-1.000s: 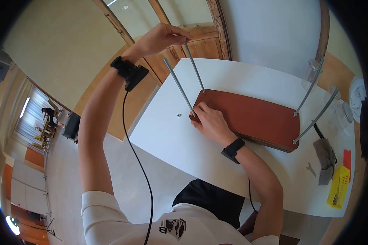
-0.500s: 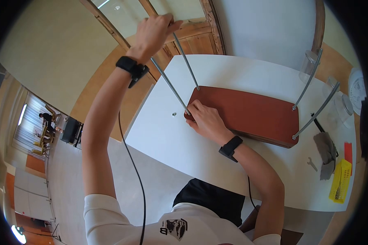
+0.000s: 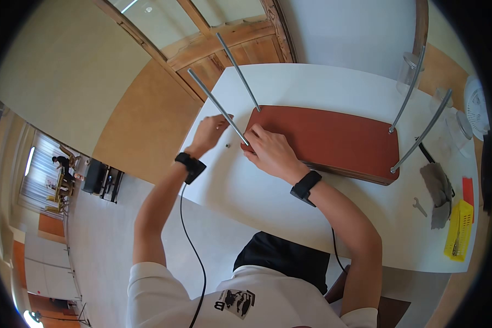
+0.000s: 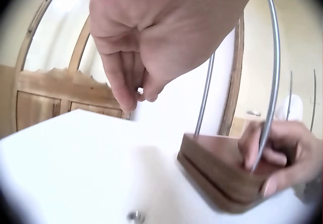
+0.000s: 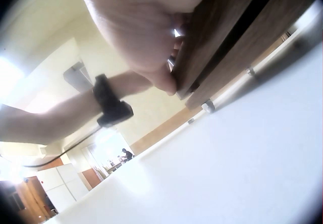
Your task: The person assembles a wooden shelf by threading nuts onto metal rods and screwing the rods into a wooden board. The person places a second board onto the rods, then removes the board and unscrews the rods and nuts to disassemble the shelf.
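A red-brown board (image 3: 328,139) with thick wooden sides (image 4: 217,176) lies on the white table. Metal rods rise from its corners, among them a near-left rod (image 3: 216,104) and a far-left rod (image 3: 238,71). My right hand (image 3: 273,153) grips the near-left corner beside the rod's base, thumb against the side (image 5: 202,47). Left of the board hovers my left hand (image 3: 208,135), its relaxed fingers pointing down with tips close together (image 4: 136,95); no held thing can be made out. Below it, a small metal piece (image 3: 227,146) sits on the tabletop (image 4: 65,173).
Toward the right of the table are glass jars (image 3: 458,131), a grey cloth (image 3: 436,191), a wrench (image 3: 419,206), a red strip (image 3: 468,191) and a yellow basket (image 3: 458,232). A wooden door (image 3: 251,46) stands behind. Far off at the left, a person (image 3: 63,167) is visible.
My left hand has left the top of the far-left rod and come down beside the board, near the small metal piece. My right hand keeps its grip on the corner.
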A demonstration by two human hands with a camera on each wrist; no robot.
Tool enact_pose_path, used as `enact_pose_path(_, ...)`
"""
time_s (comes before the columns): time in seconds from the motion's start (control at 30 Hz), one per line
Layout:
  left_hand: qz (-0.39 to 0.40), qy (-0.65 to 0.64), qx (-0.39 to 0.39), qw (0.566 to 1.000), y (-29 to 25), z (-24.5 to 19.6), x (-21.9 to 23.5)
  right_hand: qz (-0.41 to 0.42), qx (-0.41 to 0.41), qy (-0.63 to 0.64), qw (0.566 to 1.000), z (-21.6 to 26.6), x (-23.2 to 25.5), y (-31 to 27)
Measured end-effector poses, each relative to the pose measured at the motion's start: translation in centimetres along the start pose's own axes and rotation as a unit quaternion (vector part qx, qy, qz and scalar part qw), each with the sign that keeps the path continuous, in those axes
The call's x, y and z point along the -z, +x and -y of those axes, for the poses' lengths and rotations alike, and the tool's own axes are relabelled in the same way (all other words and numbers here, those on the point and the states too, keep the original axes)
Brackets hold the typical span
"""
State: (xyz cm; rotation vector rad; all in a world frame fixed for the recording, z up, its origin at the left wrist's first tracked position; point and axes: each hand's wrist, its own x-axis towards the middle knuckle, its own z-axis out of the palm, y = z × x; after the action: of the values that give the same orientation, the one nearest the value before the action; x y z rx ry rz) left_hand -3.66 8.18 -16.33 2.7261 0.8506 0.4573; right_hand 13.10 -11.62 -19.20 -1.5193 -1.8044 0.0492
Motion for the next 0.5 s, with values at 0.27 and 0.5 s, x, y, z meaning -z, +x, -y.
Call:
enact_pose_path(0.27, 0.057, -0.098, -0.009, 0.993, -4.0, -1.2, -3.1, -0.006, 0.017, -0.027, 0.999, 0.3, 0.2, 0.1)
enact_pose_path(0.5, 0.112, -0.069, -0.106, 0.986, -4.5, 1.1, -5.1, -0.008, 0.0, -0.019, 1.0, 1.1, 1.0, 0.0)
